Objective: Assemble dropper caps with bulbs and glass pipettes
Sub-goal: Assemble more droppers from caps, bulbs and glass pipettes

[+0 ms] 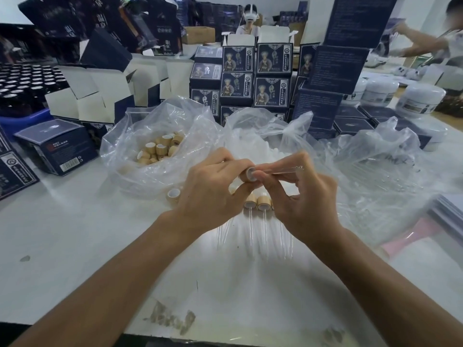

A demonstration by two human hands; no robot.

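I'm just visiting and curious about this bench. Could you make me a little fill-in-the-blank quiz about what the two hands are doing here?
1. The left hand grips a bamboo-coloured ____.
2. The right hand pinches a clear glass ____ at that cap's open end.
3. The spare caps sit inside a clear plastic ____.
4. The finished droppers lie on the ____ below the hands.

Missing words: cap; pipette; bag; table

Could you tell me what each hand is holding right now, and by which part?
The left hand grips a tan wooden dropper cap round its side. The right hand pinches a clear glass pipette near the end entering the cap.
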